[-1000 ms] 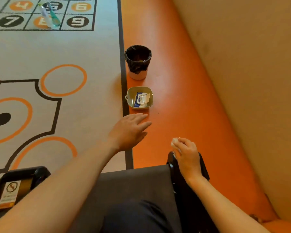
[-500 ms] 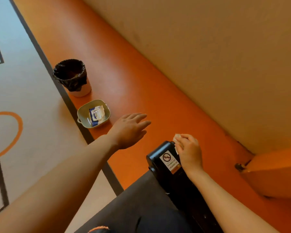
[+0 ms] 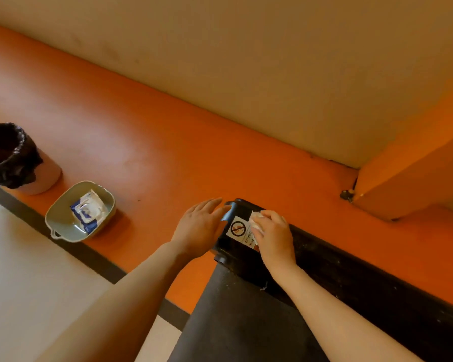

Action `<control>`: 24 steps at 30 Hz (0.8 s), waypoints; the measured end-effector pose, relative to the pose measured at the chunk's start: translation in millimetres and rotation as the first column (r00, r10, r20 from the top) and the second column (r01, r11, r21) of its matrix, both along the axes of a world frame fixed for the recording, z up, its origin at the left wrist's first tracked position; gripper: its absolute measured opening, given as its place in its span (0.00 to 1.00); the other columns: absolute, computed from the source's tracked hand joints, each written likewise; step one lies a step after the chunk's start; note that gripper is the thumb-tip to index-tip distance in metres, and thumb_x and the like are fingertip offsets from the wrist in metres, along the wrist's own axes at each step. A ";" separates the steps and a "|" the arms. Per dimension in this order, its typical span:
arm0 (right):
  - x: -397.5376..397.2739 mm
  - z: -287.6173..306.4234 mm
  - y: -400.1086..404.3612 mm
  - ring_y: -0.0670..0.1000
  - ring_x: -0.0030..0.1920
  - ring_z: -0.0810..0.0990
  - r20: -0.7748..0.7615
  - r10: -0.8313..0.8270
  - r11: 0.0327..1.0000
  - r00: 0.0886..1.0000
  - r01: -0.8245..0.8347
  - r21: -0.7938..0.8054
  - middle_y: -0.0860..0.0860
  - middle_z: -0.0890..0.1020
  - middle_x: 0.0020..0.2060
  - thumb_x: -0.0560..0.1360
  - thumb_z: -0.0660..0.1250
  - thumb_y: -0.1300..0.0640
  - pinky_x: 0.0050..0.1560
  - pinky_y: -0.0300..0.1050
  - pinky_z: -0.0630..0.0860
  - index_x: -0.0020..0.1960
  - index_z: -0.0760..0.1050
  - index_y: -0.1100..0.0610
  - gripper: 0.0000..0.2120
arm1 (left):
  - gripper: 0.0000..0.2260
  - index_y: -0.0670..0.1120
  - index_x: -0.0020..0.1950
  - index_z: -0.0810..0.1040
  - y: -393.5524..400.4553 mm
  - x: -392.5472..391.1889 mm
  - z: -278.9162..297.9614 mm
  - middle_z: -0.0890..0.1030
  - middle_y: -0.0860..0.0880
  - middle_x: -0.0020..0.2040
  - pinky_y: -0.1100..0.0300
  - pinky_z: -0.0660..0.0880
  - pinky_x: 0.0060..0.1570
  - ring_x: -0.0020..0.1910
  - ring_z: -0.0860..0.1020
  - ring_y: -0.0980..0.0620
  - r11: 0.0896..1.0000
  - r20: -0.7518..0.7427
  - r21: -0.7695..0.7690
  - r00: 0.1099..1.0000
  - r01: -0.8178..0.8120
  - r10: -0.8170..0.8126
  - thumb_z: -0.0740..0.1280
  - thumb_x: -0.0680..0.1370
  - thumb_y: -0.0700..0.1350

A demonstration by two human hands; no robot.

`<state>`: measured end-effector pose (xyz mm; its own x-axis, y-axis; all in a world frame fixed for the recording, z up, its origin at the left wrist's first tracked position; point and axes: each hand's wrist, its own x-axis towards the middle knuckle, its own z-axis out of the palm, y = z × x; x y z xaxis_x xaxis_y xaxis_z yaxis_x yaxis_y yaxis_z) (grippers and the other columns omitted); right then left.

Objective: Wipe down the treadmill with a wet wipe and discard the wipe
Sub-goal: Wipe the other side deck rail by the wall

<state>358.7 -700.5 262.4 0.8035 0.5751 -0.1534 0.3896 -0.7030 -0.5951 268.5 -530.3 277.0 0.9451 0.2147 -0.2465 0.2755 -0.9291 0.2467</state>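
The treadmill [image 3: 351, 278] shows as a black side rail and a dark grey belt [image 3: 236, 317] running from the lower right to the centre. A white warning sticker [image 3: 239, 229] sits on the rail's end cap. My right hand [image 3: 273, 235] grips a crumpled white wet wipe [image 3: 256, 220] and presses it onto the end cap beside the sticker. My left hand [image 3: 200, 227] is flat with straight fingers, hovering at the end cap's left edge. A bin with a black liner [image 3: 9, 156] stands at the far left.
A grey-green tray [image 3: 60, 218] holding a blue and white wipes packet [image 3: 88, 211] lies on the orange floor [image 3: 154, 152] next to the bin. A beige wall [image 3: 246, 61] runs along the back. An orange pillar [image 3: 413, 176] stands at the right.
The view has swung right and closer to the rail's end. My right hand with the wipe now rests on the end cap beside the sticker; my left hand has come up next to it.
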 end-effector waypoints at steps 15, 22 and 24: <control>-41.0 -61.2 -60.1 0.60 0.74 0.65 0.283 -0.267 0.959 0.921 0.284 -0.022 0.58 0.68 0.74 0.80 0.64 0.54 0.69 0.58 0.64 0.72 0.70 0.59 0.22 | 0.19 0.43 0.69 0.75 -45.7 16.9 -52.0 0.75 0.43 0.69 0.50 0.71 0.64 0.68 0.73 0.43 0.964 0.433 -0.217 0.900 0.153 -0.045 0.58 0.82 0.49; -38.8 -74.0 -84.7 0.59 0.74 0.65 0.415 -0.128 0.978 0.901 0.184 -0.100 0.58 0.68 0.74 0.80 0.64 0.56 0.70 0.57 0.64 0.73 0.70 0.56 0.21 | 0.18 0.41 0.66 0.77 -50.8 25.2 -85.2 0.74 0.41 0.69 0.43 0.73 0.64 0.71 0.70 0.40 0.894 0.406 -0.056 0.828 0.445 -0.387 0.58 0.80 0.47; -36.9 -73.6 -92.0 0.59 0.74 0.66 0.449 -0.062 0.979 0.891 0.142 -0.146 0.58 0.69 0.74 0.80 0.62 0.53 0.70 0.55 0.62 0.73 0.70 0.55 0.22 | 0.19 0.41 0.68 0.76 -43.2 26.7 -89.1 0.73 0.42 0.71 0.41 0.72 0.66 0.73 0.68 0.41 0.869 0.388 -0.052 0.812 0.492 -0.437 0.57 0.82 0.47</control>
<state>321.8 -792.5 188.9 0.8639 0.4834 0.1416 0.5037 -0.8277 -0.2475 295.2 -573.5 187.9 0.9503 -0.2836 0.1288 -0.3114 -0.8699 0.3825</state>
